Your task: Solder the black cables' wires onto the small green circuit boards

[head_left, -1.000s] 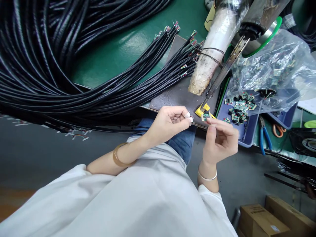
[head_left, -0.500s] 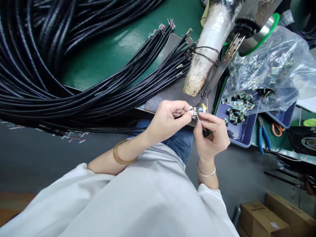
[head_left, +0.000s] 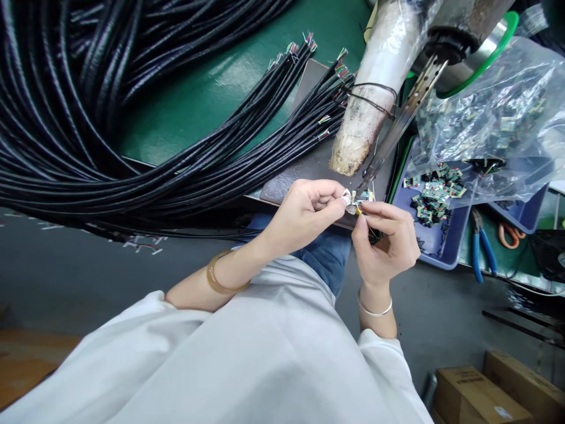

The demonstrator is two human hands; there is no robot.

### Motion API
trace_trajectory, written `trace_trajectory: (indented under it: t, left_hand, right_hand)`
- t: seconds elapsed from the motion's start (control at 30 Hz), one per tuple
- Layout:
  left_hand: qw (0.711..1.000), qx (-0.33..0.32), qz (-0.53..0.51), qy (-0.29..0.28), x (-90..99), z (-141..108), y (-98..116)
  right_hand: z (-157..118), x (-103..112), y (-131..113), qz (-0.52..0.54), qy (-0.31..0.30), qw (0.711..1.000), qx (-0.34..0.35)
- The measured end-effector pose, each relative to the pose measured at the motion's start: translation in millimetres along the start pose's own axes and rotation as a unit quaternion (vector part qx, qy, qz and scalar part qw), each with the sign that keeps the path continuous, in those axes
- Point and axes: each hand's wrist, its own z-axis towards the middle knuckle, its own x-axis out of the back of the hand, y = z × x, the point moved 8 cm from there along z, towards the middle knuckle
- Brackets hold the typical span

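Note:
My left hand [head_left: 309,206] is closed in a pinch at the near edge of the grey board, on a small white piece with wire ends. Facing it, my right hand [head_left: 388,235] pinches a thin wire, its fingertips beside a small circuit board [head_left: 366,195]. The tip of a soldering iron [head_left: 388,138] comes down from the upper right, just above the fingertips. Exactly where tip, wire and board touch is too small to tell. A whitish fume tube [head_left: 362,118] ends above my hands.
Black cables [head_left: 198,171] with stripped ends lie across the left and middle. At right are a blue tray [head_left: 452,250] of small boards, a plastic bag [head_left: 498,118], a solder spool [head_left: 497,59], pliers [head_left: 481,253] and scissors [head_left: 509,235]. Cardboard boxes [head_left: 481,391] stand below.
The whole view has shifted slightly, with the right side's things now farther right. At my right fingertips a yellow wire end shows near the board. Both hands keep their pinches.

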Motion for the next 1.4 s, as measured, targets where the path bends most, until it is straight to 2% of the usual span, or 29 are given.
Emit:
trace_trajectory:
  t: [0.7, 0.83, 1.07, 1.4]
  left_hand:
    - [0.986, -0.063, 0.150, 0.033, 3.3, -9, 10]
    - [0.982, -0.086, 0.163, 0.037, 2.7, -10, 15]
    - [0.968, -0.148, 0.197, 0.051, 1.6, -11, 29]
    - [0.973, -0.083, 0.214, 0.031, 3.9, -12, 13]
  right_hand:
    - [1, 0, -7, -0.029, 0.007, 0.999, 0.015]
    - [3, 0, -6, -0.045, -0.004, 0.999, 0.009]
    - [6, 2, -11, -0.038, 0.012, 0.999, 0.002]
    - [-4, -3, -12, -0.041, -0.032, 0.998, 0.033]
